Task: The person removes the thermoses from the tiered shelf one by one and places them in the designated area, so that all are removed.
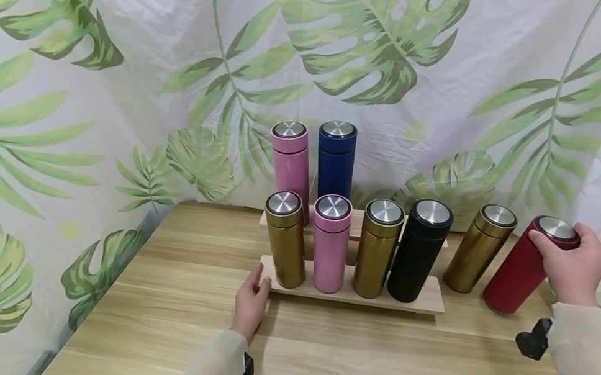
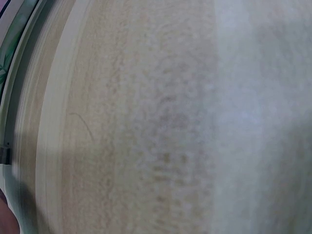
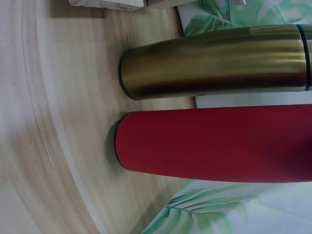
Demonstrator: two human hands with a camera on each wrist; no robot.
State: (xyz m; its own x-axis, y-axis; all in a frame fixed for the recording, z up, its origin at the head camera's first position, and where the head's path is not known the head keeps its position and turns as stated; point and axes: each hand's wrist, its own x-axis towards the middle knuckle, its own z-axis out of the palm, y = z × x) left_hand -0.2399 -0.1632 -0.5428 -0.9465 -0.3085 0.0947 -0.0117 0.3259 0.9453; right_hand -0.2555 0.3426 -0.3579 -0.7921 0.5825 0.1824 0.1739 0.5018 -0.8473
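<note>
My right hand grips the top of a red thermos bottle, thumb and fingers on either side of its silver lid. The bottle stands on the table at the far right; in the right wrist view, the red thermos lies parallel to a gold thermos. That gold thermos is just left of it in the head view. My left hand rests at the left end of a two-tier wooden rack, fingers extended. Its contact with the plank is partly hidden.
The rack's front tier bears a gold, a pink, another gold and a black thermos. On the back tier stand a pink and a blue thermos. A leaf-print cloth hangs behind the table.
</note>
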